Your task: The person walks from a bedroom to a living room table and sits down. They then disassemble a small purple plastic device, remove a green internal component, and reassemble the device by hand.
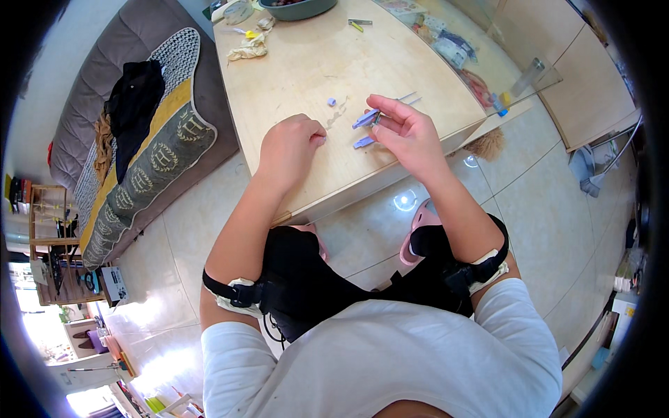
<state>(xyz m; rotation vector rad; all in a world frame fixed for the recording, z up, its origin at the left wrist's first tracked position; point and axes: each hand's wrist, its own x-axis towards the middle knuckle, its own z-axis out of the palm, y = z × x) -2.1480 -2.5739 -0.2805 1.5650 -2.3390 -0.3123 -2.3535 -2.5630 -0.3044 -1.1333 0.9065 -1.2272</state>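
Observation:
My right hand (410, 136) is over the wooden table near its front right, thumb and fingers pinching a slim purple-blue piece (366, 118). Thin metal rods show beyond the fingers; whether they belong to this piece I cannot tell. A second purple-blue piece (363, 142) sits just below it, partly hidden by the hand. My left hand (291, 145) rests on the table to the left, fingers curled and pinched together; anything between its fingertips is too small or hidden to name. Between and beyond both hands lies a small purple cap-like piece (332, 102).
On the light wooden table (286, 83) are a crumpled cream cloth or glove (248, 49), a grey-green basin (298, 8) and a small metal tool (359, 25). Glass-topped shelving with packages (453, 49) adjoins its right. A grey sofa (87, 66) stands left.

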